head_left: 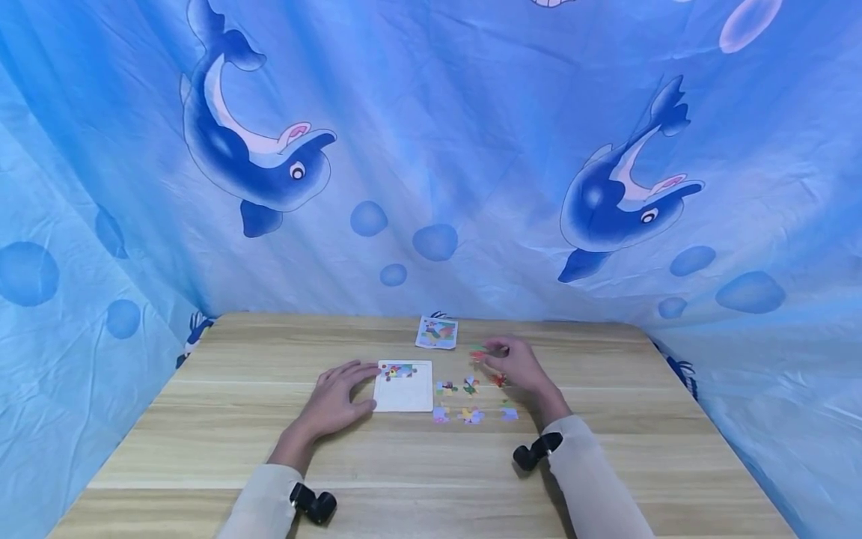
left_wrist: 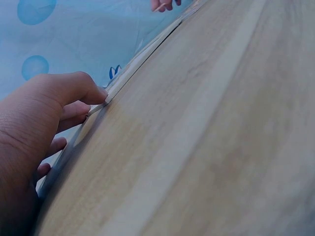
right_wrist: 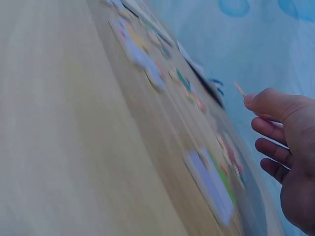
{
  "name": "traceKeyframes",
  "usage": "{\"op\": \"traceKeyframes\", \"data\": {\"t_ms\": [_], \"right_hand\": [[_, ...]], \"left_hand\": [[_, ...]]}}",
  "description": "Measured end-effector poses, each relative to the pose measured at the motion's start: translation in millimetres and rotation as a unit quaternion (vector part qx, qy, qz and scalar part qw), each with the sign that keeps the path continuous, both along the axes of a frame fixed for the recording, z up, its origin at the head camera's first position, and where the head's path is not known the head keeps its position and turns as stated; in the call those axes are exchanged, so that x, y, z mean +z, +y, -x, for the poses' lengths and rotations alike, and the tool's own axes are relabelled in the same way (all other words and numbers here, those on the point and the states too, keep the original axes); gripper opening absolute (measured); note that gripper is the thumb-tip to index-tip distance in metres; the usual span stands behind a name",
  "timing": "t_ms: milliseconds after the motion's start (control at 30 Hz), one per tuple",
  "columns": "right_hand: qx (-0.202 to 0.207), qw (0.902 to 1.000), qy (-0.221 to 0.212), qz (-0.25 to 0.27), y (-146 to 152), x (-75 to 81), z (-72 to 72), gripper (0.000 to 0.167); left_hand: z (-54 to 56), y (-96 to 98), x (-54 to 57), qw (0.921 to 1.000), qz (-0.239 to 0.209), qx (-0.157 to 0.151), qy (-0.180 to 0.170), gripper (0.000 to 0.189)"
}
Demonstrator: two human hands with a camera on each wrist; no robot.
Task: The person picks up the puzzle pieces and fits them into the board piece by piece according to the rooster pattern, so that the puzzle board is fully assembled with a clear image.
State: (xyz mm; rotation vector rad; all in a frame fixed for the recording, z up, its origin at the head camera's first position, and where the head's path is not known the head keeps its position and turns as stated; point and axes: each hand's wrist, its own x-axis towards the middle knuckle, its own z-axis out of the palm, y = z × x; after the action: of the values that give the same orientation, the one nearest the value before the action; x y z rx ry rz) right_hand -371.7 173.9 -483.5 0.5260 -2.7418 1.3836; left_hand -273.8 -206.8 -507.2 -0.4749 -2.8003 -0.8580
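The right hand [head_left: 521, 365] had a puzzle piece [head_left: 477, 355], red and green, pinched between its thumb and fingertips, lifted off the table; its other fingers were loosely bent. The left hand [head_left: 337, 397] was spread in a wide, relaxed curve along the left side of the board [head_left: 411, 398], the thumb touching near the lower corner and the fingers near the upper one.

The board lay flat, with a small joined section [head_left: 397, 370] at its upper left and bare white below it. Just right of the board, under and beside the right hand, loose pieces [head_left: 471, 415] lay flat in two rough rows, the nearer row largely lavender. A picture card [head_left: 437, 333] lay beyond the board, near the far edge of the table [head_left: 404, 479]. A black camera [head_left: 315, 504] sat at each pale sleeve [head_left: 259, 509]. Behind everything hung a blue cloth [head_left: 471, 172] with two dolphins [head_left: 259, 150].
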Motion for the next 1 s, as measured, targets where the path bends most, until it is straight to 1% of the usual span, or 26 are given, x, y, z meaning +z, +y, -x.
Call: {"op": "traceKeyframes", "data": {"t_ms": [167, 267, 400, 600, 800, 1000], "right_hand": [[0.007, 0.9998, -0.012, 0.011, -21.5, 1.2, -4.0, 0.034], [0.015, 0.9997, -0.009, 0.017, -34.6, -0.2, -6.0, 0.031], [0.034, 0.9992, 0.001, 0.019, -51.0, -2.0, -7.4, 0.029], [0.065, 0.9977, 0.004, 0.021, -73.7, -2.4, -8.4, 0.031], [0.091, 0.9958, 0.007, 0.006, -85.8, -6.0, -9.1, 0.032], [0.108, 0.9941, -0.001, 0.006, -91.6, -9.3, -10.5, 0.031]], "left_hand": [[-0.1, 0.3, 0.8, 1.0000, 0.001, 0.000, 0.003, 0.058], [0.2, 0.7, 0.8, 1.0000, 0.001, 0.000, 0.002, 0.059], [0.1, 0.9, 0.4, 1.0000, 0.001, 0.001, -0.001, 0.059], [0.3, 0.4, 0.3, 1.0000, 0.003, 0.001, -0.001, 0.059], [0.1, -0.2, 0.2, 1.0000, 0.002, 0.001, 0.001, 0.059], [-0.3, -0.2, 0.0, 1.0000, 0.001, -0.003, -0.001, 0.059]]}}
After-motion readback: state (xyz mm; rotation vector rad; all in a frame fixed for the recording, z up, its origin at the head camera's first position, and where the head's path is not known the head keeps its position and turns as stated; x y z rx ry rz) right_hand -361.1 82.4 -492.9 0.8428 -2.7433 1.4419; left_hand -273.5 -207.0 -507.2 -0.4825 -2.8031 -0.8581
